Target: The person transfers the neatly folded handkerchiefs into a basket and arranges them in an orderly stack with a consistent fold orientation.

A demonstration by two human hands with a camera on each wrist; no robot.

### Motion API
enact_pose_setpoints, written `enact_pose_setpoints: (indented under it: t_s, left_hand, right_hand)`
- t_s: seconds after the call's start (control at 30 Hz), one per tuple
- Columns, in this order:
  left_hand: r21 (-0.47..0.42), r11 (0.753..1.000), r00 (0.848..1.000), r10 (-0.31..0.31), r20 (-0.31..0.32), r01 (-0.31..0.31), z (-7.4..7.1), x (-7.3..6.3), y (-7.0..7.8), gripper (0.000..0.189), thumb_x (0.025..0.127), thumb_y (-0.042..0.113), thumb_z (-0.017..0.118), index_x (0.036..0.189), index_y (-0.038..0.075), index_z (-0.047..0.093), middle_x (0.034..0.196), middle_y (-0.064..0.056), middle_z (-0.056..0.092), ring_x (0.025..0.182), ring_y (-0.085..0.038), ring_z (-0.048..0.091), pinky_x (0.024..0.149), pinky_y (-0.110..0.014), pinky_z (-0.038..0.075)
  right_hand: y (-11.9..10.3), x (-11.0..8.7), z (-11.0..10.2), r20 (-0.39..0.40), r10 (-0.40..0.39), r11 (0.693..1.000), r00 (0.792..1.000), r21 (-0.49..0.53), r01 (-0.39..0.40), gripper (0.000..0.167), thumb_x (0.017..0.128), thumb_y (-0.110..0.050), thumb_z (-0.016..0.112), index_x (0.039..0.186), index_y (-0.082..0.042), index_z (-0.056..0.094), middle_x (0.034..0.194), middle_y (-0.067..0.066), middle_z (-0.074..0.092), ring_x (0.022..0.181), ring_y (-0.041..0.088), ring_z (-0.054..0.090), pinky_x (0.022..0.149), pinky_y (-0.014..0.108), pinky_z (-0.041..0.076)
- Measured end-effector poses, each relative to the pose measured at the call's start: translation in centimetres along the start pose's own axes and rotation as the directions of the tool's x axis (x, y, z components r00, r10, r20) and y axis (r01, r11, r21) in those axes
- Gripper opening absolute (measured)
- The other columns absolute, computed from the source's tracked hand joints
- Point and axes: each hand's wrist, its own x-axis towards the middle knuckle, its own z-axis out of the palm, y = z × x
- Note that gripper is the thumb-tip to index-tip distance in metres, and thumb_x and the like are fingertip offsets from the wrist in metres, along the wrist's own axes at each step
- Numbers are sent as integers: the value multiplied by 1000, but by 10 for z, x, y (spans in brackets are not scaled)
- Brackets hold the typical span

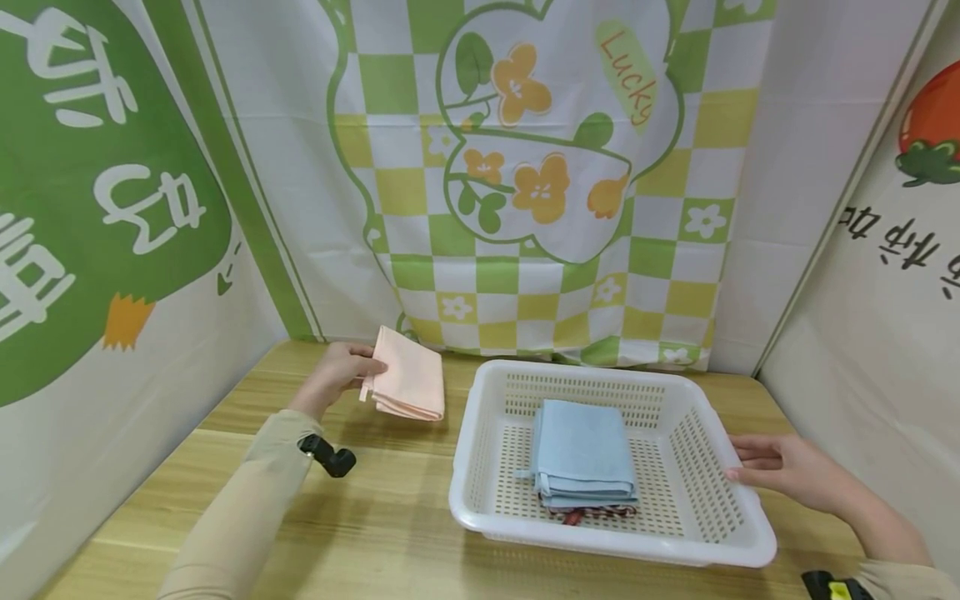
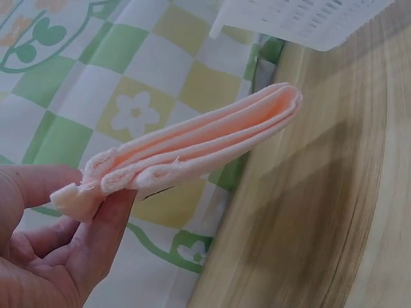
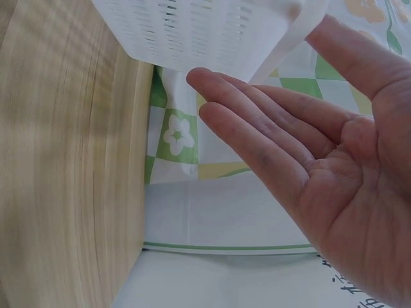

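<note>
My left hand (image 1: 343,372) pinches a folded peach towel (image 1: 408,375) by one edge between thumb and fingers, lifted off the table. Its layered folds and small hanging loop (image 2: 76,200) show in the left wrist view. To the right of it stands a white plastic basket (image 1: 480,442) with slotted walls. A stack of folded blue towels (image 1: 585,442) lies inside, on top of a dark reddish patterned cloth (image 1: 592,512) that is mostly hidden. My right hand (image 1: 798,471) is at the basket's right side, its fingers (image 3: 257,144) nearly straight and the thumb at the rim.
The wooden table (image 1: 375,517) carries the basket. A green-and-white checked curtain (image 1: 540,292) hangs behind it. Printed cloth walls (image 1: 247,292) close in on the left and right. Each wrist wears a black camera mount (image 1: 327,456).
</note>
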Motion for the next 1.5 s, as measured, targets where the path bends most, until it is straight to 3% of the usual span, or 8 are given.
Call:
enact_pose_setpoints:
  t_s: [0.13, 0.37, 0.77, 0.97, 1.1, 1.5]
  left_hand:
    - [0, 1000, 1000, -4, 3, 4, 0, -1, 3, 42, 83, 4, 68, 118, -15, 54, 82, -3, 64, 69, -8, 64, 67, -23, 56]
    - [14, 999, 999, -33, -1, 33, 0, -8, 14, 48, 86, 3, 65, 127, -15, 48, 84, -1, 63, 71, -7, 63, 69, -21, 56]
    - [1, 1000, 1000, 0, -2, 0, 4, -17, 32, 48, 86, 2, 62, 127, -17, 46, 86, -1, 61, 70, -6, 62, 68, -20, 55]
    - [20, 1000, 1000, 4, 1, -4, 8, -20, 41, 49, 86, 4, 63, 129, -14, 46, 99, -8, 60, 74, -7, 62, 71, -21, 55]
    - [28, 1000, 1000, 9, 10, -10, 11, -23, 46, 50, 86, 5, 64, 130, -12, 47, 105, -10, 59, 76, -8, 62, 73, -22, 55]
    - [3, 999, 998, 44, 46, -45, 20, -33, 61, 48, 87, 4, 64, 128, -14, 47, 100, -6, 61, 75, -7, 62, 71, -22, 55]
  right_hand:
    - [1, 0, 0, -2, -6, 1000, 1000, -2, 6, 62, 91, -26, 64, 131, 17, 43, 118, 26, 62, 93, 5, 66, 73, 20, 55]
    - [-1, -2, 0, -19, 5, 1000, 1000, -9, -5, 64, 90, -29, 65, 131, 15, 45, 118, 26, 62, 96, 16, 68, 73, 23, 55]
    - [0, 0, 0, -27, -3, 999, 1000, -35, 2, 61, 91, -27, 65, 130, 15, 45, 117, 25, 63, 94, 15, 68, 73, 22, 55]
    - [-2, 0, -1, -26, -1, 1000, 1000, -30, 0, 61, 91, -27, 65, 131, 15, 46, 117, 24, 63, 95, 17, 68, 73, 22, 56]
    - [-2, 0, 0, -31, 5, 999, 999, -31, -6, 61, 90, -28, 65, 131, 14, 46, 117, 24, 64, 94, 17, 68, 72, 22, 56]
    - [1, -1, 0, -16, -11, 1000, 1000, 0, 11, 61, 91, -26, 64, 131, 16, 45, 118, 26, 62, 93, 7, 67, 73, 23, 56]
